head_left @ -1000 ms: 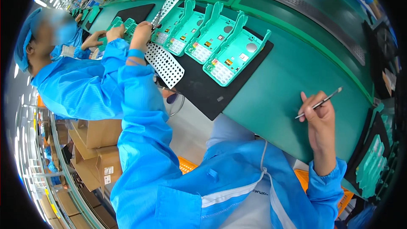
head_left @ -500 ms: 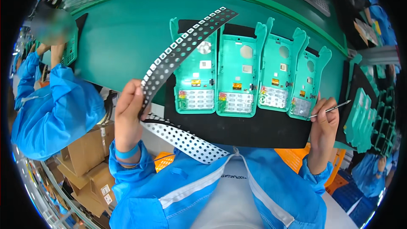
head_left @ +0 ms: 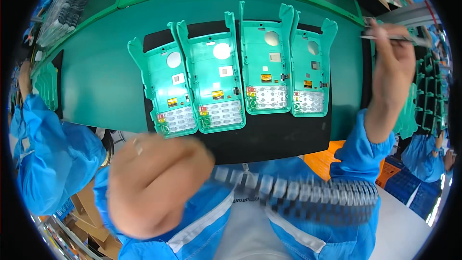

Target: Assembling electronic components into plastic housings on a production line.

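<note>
My left hand (head_left: 156,183), smeared by motion, is closed low in front of my body, left of the middle. From it a flexible black strip with rows of pale square pieces (head_left: 308,195) trails rightward across my jacket, blurred. My right hand (head_left: 392,77) is raised at the far right, its fingers closed on a slim metal tool (head_left: 402,37). Between the hands lie several green plastic casings, open side up; one is the right-hand casing (head_left: 310,74). Each has a round opening, a small square patch, a yellow label and a clear keypad at its near end.
Under the casings is a black mat (head_left: 269,139) on a green worktable (head_left: 103,77). A co-worker's blue sleeve (head_left: 62,154) is at the left. Further green parts (head_left: 409,110) stand at the right, near an orange crate (head_left: 325,159). Cardboard boxes (head_left: 91,212) are at the lower left.
My left hand has come down and nearer, and the strip has swung from the casings to across my body. My right hand has risen away from the rightmost casing. The view has shifted.
</note>
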Demonstrator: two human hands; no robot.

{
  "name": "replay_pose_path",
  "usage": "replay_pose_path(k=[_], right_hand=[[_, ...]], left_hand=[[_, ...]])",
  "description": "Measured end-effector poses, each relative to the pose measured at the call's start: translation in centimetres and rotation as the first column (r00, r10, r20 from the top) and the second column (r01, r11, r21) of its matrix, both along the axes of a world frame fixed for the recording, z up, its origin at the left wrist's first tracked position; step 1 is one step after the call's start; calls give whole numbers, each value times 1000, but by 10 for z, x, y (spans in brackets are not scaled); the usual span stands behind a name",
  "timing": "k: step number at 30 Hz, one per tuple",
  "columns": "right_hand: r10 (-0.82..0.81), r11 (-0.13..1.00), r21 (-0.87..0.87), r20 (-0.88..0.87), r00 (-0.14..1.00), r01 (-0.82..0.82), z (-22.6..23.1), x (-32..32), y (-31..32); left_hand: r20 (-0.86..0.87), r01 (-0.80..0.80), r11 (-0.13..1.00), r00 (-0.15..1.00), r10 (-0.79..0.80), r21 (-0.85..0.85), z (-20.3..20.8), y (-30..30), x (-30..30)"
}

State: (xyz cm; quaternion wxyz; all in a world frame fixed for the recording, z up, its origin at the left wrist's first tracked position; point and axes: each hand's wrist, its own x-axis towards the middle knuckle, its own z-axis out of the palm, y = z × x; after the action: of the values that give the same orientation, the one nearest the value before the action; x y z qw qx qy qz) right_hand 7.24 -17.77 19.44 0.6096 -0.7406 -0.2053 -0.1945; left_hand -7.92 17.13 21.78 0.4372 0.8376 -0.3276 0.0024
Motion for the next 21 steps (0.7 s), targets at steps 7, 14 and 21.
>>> replay_pose_path(k=[7, 14, 21], right_hand=[[125, 888, -435, -82, 989, -148, -30, 38, 44], [39, 850, -521, -80, 996, -75, -43, 44, 44], [-156, 798, -597, -79, 985, 79, -28, 31, 67]], left_hand=[[266, -406, 826, 909, 321, 392, -57, -55, 31], [117, -451, 845, 892, 437, 287, -64, -59, 42], [82, -418, 876, 908, 411, 242, -63, -57, 44]])
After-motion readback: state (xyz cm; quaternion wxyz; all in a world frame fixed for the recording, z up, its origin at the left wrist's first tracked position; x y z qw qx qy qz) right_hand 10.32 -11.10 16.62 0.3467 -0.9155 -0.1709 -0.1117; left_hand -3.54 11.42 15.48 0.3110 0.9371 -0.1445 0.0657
